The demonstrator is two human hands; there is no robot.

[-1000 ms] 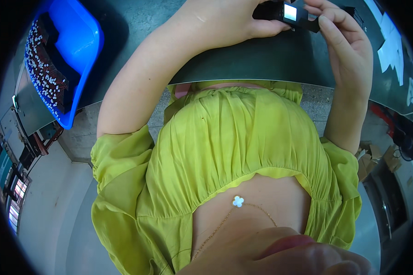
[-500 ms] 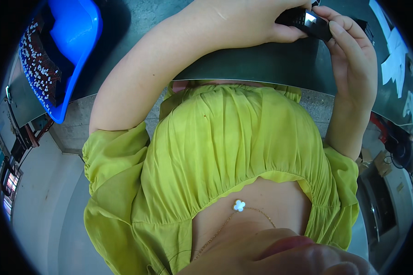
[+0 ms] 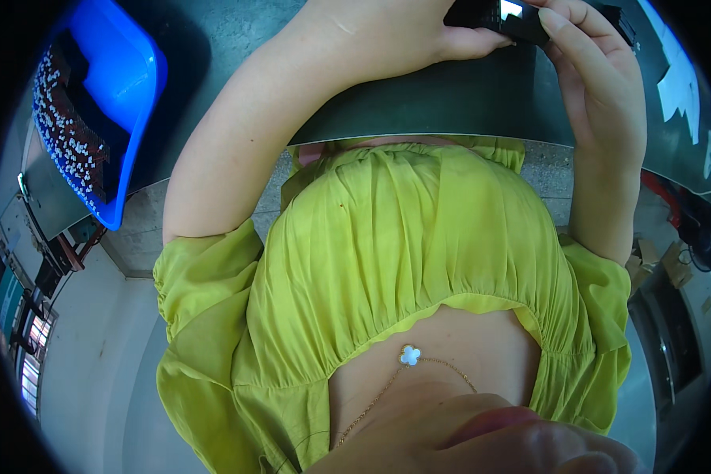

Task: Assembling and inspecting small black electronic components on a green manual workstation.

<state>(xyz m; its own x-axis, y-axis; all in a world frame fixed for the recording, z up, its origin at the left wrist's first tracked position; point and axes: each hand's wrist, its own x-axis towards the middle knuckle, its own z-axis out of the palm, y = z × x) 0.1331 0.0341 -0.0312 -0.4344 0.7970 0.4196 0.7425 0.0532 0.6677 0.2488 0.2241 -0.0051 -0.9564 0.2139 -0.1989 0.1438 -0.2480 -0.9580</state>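
At the far edge of the view both hands meet on a small black piece (image 3: 526,28) with a bright white patch on it; its exact kind I cannot make out. My left hand (image 3: 430,31) grips its left end, the thumb along the near side and the other fingers partly cut off by the frame. My right hand (image 3: 600,71) pinches the right end between thumb and fingers. More black material (image 3: 620,22) shows behind the right fingers. The piece is held above the dark green table (image 3: 442,107).
A blue plastic bin (image 3: 146,71) stands on the table at left, with many small white bits and dark reddish-brown mesh-like material (image 3: 83,130) in it. White cut pieces (image 3: 678,83) lie at the table's right side. The table's near edge runs close to my body.
Both hands and the black piece appear slightly farther up and left in the view. The bin and white pieces have shifted too, as the view has turned a little. The grip looks the same.
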